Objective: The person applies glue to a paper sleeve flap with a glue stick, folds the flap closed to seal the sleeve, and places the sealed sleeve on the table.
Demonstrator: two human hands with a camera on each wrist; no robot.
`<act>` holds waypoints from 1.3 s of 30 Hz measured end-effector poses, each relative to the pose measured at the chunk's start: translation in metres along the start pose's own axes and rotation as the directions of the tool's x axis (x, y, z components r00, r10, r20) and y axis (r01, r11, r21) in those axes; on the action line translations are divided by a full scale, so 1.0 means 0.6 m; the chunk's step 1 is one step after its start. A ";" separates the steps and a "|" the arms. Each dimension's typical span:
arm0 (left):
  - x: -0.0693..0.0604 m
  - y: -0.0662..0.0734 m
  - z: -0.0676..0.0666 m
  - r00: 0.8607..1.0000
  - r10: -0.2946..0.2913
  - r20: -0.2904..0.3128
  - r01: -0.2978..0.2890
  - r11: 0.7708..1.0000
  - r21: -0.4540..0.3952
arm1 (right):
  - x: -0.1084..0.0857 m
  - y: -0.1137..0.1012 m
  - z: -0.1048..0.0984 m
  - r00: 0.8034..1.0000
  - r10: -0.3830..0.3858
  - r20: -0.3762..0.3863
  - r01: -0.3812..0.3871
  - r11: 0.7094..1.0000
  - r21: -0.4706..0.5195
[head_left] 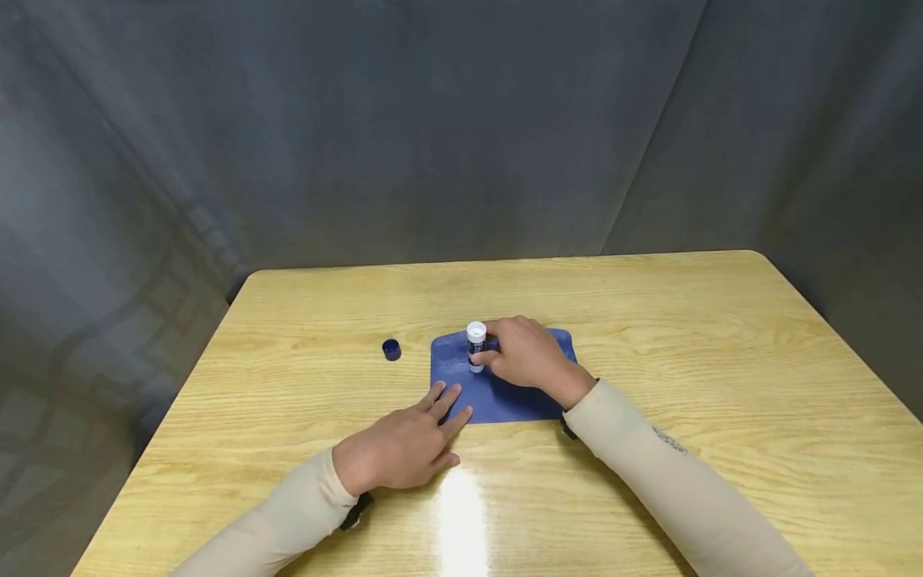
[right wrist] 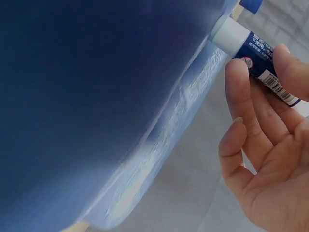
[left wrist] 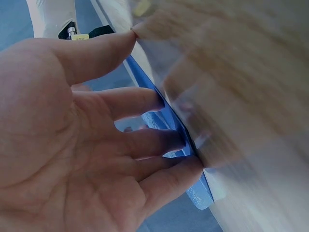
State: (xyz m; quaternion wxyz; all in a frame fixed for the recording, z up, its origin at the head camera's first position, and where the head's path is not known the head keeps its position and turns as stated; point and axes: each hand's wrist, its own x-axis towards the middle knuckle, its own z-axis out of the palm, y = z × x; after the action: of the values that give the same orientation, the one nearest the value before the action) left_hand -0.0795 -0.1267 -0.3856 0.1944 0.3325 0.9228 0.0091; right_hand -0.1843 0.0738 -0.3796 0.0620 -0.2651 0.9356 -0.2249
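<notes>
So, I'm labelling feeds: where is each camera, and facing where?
Head: on the head, facing forward and down at the flat blue sheet on the yellowish wooden table; left hand, right hand and beige sleeves show.
Left wrist: on that wrist, facing its palm and fingers at the sheet's edge.
Right wrist: on that wrist, facing fingers holding the white-and-navy cylindrical glue stick.
Head and right wrist share the stick.

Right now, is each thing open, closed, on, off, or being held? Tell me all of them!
Glue stick: uncapped, knob end up, held
Blue cap: off, open side up
Blue envelope: flap open, whitish streaks on it
Right hand: holds the glue stick
Left hand: fingers spread, touching the blue envelope
</notes>
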 end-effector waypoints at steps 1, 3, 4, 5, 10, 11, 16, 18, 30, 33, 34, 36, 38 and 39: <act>0.000 0.000 0.000 1.000 -0.001 0.001 0.001 1.000 -0.004 | -0.002 0.004 -0.002 1.000 0.005 -0.002 -0.005 1.000 -0.004; 0.000 0.000 0.000 1.000 -0.005 0.003 0.005 1.000 -0.015 | -0.007 0.012 -0.005 1.000 0.008 -0.007 -0.008 1.000 -0.008; 0.000 0.000 0.001 1.000 -0.006 0.002 0.006 1.000 -0.019 | -0.009 0.016 -0.007 1.000 0.009 -0.010 -0.009 1.000 -0.009; 0.000 0.000 0.001 1.000 -0.007 0.002 0.007 1.000 -0.021 | -0.011 0.020 -0.009 1.000 0.012 -0.016 -0.012 1.000 -0.012; 0.001 -0.002 0.001 1.000 -0.005 -0.005 0.005 1.000 -0.028 | -0.022 0.039 -0.020 0.999 0.031 -0.025 -0.031 0.999 -0.020; 0.002 -0.002 0.001 1.000 -0.005 -0.004 0.004 1.000 -0.030 | -0.025 0.044 -0.022 0.999 0.037 -0.026 -0.037 0.999 -0.022; 0.003 -0.002 -0.001 1.000 0.004 0.004 -0.004 0.999 -0.034 | -0.039 0.064 -0.031 0.997 0.065 -0.031 -0.065 0.998 -0.011; 0.002 -0.002 -0.001 1.000 0.007 0.010 -0.006 0.999 -0.037 | -0.045 0.071 -0.034 0.997 0.074 -0.034 -0.074 0.997 0.000; -0.001 -0.002 -0.001 1.000 0.004 0.023 -0.002 0.998 -0.060 | -0.077 0.111 -0.056 0.995 0.096 -0.028 -0.095 0.995 0.017; -0.001 -0.002 0.001 1.000 0.009 0.023 -0.007 0.999 -0.052 | -0.084 0.120 -0.062 0.995 0.094 -0.026 -0.094 0.996 0.011; 0.000 -0.003 0.001 1.000 0.013 0.020 -0.012 0.999 -0.046 | -0.086 0.123 -0.064 0.995 0.097 -0.031 -0.097 0.995 0.006; 0.001 -0.003 0.001 1.000 0.018 0.015 -0.018 0.999 -0.040 | -0.090 0.130 -0.068 0.994 0.103 -0.038 -0.103 0.995 -0.008; 0.001 -0.004 0.000 1.000 0.019 0.014 -0.018 0.999 -0.035 | -0.092 0.135 -0.072 0.994 0.102 -0.043 -0.103 0.994 -0.024; 0.001 -0.005 -0.001 1.000 0.017 0.016 -0.016 0.999 -0.035 | -0.092 0.137 -0.073 0.994 0.099 -0.046 -0.101 0.994 -0.032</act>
State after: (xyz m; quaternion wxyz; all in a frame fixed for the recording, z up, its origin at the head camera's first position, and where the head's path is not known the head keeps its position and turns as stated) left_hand -0.0819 -0.1283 -0.3859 0.2074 0.3366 0.9182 0.0241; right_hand -0.1860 0.1820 -0.3779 0.0477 -0.2138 0.9525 -0.2115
